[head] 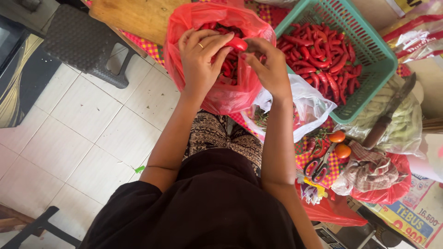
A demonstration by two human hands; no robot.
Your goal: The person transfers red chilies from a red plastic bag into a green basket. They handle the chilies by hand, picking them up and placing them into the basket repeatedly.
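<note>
A red plastic bag (235,94) full of red chillies stands open at the table's edge. My left hand (200,57), with a ring on one finger, holds one red chilli (237,44) over the bag's mouth. My right hand (267,67) pinches the same chilli's end from the right. A green plastic basket (376,57) just right of the bag holds several more red chillies (320,55).
A clear plastic bag (307,103) lies under my right forearm. Two tomatoes (340,143), scissors (317,166), a checked cloth (369,170) and a knife (387,113) on a bag of green beans lie at the right. A grey stool (85,41) stands on the tiled floor at left.
</note>
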